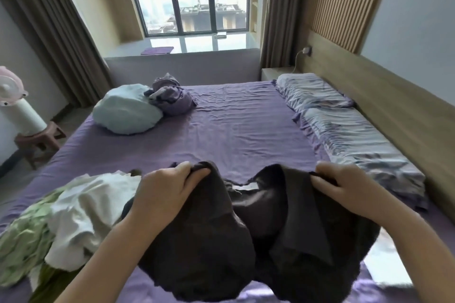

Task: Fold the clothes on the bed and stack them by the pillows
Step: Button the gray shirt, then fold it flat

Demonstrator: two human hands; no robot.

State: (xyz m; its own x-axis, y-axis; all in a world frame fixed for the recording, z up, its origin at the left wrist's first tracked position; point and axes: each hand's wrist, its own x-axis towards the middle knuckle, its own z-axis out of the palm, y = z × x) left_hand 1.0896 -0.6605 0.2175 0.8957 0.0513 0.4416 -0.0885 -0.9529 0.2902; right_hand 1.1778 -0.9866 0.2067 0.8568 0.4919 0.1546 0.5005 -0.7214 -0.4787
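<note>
**Dark garment held up over purple bed**

Purple sheet covers the bed (234, 125), window beyond, wooden headboard to the right. Two patterned pillows (344, 130) lie along the headboard side. Left hand (167, 192) and right hand (344, 187) each pinch an upper edge of a dark shirt (246, 229); both grips closed on the fabric (label visible at the neckline). Shirt hangs between the hands, near edge of bed. White garment (83, 209) and pale green garment (22, 241) heaped just left of it. Light blue cushion (125, 110) and crumpled purple cloth (170, 96) sit at the far left.
</note>
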